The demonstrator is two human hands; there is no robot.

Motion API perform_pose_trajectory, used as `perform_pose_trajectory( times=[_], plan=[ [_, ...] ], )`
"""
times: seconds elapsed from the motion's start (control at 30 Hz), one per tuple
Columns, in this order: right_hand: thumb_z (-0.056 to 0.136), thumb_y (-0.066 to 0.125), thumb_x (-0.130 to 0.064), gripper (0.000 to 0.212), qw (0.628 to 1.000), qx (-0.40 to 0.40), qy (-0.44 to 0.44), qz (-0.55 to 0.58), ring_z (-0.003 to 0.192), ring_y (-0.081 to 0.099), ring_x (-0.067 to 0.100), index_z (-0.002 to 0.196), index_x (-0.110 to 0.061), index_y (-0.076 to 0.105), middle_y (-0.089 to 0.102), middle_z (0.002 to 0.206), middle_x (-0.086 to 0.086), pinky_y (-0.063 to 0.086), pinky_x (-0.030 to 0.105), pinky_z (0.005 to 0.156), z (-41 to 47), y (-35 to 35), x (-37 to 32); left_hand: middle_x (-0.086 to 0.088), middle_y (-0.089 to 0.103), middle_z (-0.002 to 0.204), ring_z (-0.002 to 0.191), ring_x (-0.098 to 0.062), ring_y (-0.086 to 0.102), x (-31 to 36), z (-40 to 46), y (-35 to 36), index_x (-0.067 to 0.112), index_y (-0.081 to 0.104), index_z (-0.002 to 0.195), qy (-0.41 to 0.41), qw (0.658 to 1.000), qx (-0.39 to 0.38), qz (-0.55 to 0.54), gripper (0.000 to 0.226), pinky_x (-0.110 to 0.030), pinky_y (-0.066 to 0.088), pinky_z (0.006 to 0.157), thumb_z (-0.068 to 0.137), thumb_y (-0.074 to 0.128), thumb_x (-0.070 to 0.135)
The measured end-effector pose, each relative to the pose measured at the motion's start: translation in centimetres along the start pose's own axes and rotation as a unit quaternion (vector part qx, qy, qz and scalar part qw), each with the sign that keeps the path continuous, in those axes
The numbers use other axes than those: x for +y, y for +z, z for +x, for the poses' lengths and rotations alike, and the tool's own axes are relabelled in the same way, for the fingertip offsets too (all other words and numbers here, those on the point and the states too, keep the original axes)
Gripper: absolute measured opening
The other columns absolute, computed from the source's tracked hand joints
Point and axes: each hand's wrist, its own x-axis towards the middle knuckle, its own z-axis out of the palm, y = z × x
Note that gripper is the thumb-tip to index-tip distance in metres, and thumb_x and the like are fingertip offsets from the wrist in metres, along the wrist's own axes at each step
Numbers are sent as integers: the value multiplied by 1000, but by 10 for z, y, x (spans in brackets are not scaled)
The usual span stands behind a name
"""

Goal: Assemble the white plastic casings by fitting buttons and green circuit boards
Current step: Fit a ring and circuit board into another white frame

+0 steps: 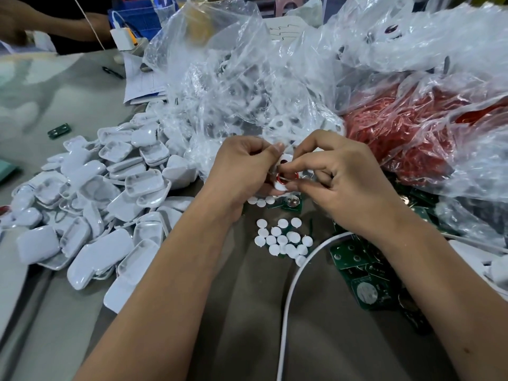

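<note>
Hands meet over the buttons [283,240]: your left hand [242,166] and right hand [338,174] both pinch one white casing [283,174]. Print on the green circuit boards [365,270] is too small to read.

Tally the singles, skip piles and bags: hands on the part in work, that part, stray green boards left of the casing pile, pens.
Hands: 2, left hand and right hand, fingers pinching the part
White round part: 1
Stray green board: 1
Black pen: 1
Total: 5
</note>
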Motion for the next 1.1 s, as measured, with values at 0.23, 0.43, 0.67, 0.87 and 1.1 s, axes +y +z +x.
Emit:
perform_pose_trajectory(
  times=[0.23, 0.43, 0.67, 0.87, 1.1],
  plan=[
    [87, 83, -10, 26, 993, 27, 67, 89, 44, 38, 16, 107, -25, 80, 68, 100, -10, 42, 34, 49, 0, -4, 5, -18, 78, 98, 87, -26, 77, 7, -3, -16, -3, 71, 113, -52, 982, -122, -132, 44, -36, 62, 87, 70, 77, 3],
    [86, 85, -18, 21, 983, 40, 90, 154, 44, 38, 9, 105, -25, 80, 70, 101, -7, 37, 26, 46, -2, -5, 5, -14, 78, 92, 79, -21, 77, 7, -2, -16, -1, 73, 108, -58, 980, -122, -148, 41, -21, 61, 67, 68, 78, 8],
    [83, 87, -14, 19, 971, 50, 112, 206, 49, 46, 37, 98, -25, 80, 71, 102, -4, 42, 40, 47, 0, -5, 2, -9, 79, 92, 79, -15, 77, 9, -4, -17, 4, 74, 109, -83, 967, -151, -186, 36, -22, 61, 68, 72, 75, 7],
    [82, 85, -32, 28, 945, 103, 186, 249, 54, 56, 10, 106, -23, 77, 73, 86, -8, 53, 26, 54, -1, -5, 4, -16, 78, 101, 92, -22, 77, 10, -3, -15, -6, 70, 115, -66, 957, -150, -238, 38, -24, 61, 72, 78, 71, 1],
    [91, 71, -33, 44, 827, 14, 297, 477, 40, 26, 6, 106, 8, 66, 56, 65, 8, 23, 18, 36, 1, -5, 2, -16, 78, 99, 91, -24, 78, 12, -6, -8, -7, 68, 118, -51, 956, -156, -244, 42, -25, 62, 72, 77, 71, 0]
  ],
)
